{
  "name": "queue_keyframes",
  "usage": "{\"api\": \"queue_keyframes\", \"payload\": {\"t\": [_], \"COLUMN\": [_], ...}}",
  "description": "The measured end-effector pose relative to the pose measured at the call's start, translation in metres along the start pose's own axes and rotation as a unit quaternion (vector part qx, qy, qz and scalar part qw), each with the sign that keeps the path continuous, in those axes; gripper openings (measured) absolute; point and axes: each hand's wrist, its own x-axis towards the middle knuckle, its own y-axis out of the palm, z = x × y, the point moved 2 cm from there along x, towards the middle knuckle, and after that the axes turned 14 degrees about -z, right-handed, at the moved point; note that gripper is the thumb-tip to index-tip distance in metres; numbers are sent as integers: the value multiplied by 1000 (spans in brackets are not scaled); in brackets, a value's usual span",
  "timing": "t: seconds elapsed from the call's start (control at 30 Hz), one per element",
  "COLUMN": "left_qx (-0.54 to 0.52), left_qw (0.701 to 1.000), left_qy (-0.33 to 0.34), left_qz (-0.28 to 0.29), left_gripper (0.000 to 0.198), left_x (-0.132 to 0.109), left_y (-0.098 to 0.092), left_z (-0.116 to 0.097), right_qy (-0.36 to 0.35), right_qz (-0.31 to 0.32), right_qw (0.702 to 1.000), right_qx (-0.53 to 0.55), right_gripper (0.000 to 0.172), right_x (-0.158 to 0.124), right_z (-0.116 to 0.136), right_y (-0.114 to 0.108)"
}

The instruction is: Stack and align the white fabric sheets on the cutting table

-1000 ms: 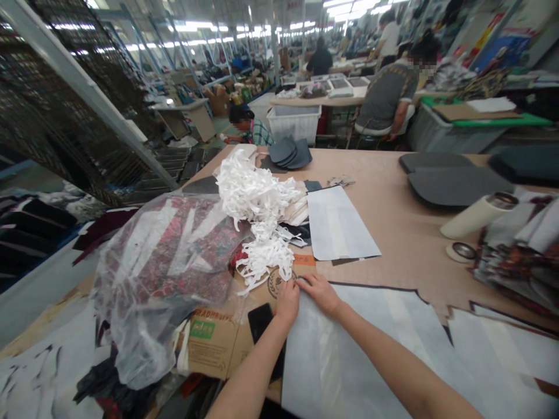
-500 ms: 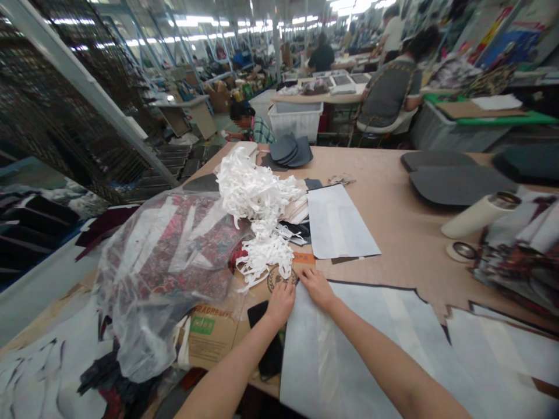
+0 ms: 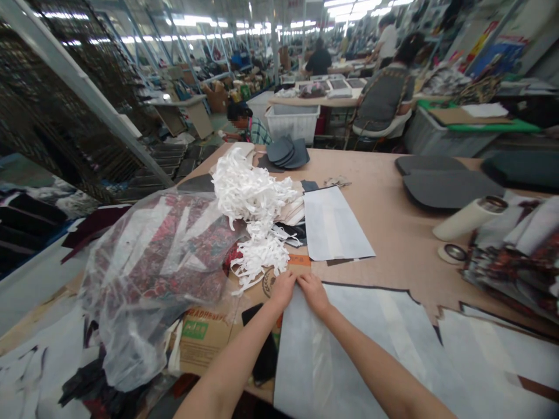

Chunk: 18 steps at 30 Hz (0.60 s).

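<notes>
White fabric sheet (image 3: 349,343) — corner under both hands' grip — left hand (image 3: 283,289), right hand (image 3: 313,293)

A wide brown work table (image 3: 393,227) with many materials lying on it.
Large white fabric sheets (image 3: 375,343) cover the near edge; a clear plastic bag of red patterned cloth (image 3: 161,262) lies at the left edge, a heap of white strips (image 3: 253,198) behind it, dark grey oval pads (image 3: 445,186) toward the far right corner.
</notes>
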Motion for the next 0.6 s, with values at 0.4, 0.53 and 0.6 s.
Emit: {"api": "queue_keyframes", "payload": {"t": [0.4, 0.53, 0.6], "left_qx": [157, 197, 204], "left_qw": [977, 972, 972], "left_qy": [144, 124, 118], "left_qz": [-21, -16, -14], "left_gripper": [30, 30, 32], "left_x": [-16, -18, -18], "left_y": [-13, -11, -9], "left_z": [-12, -14, -15], "right_qy": [-72, -35, -23], "right_qz": [112, 91, 71], "right_qw": [988, 986, 984], "right_qx": [-83, -135, -164], "right_gripper": [20, 21, 25], "right_x": [-23, -55, -75], "right_z": [-33, -82, -111], "right_y": [-37, -86, -114]}}
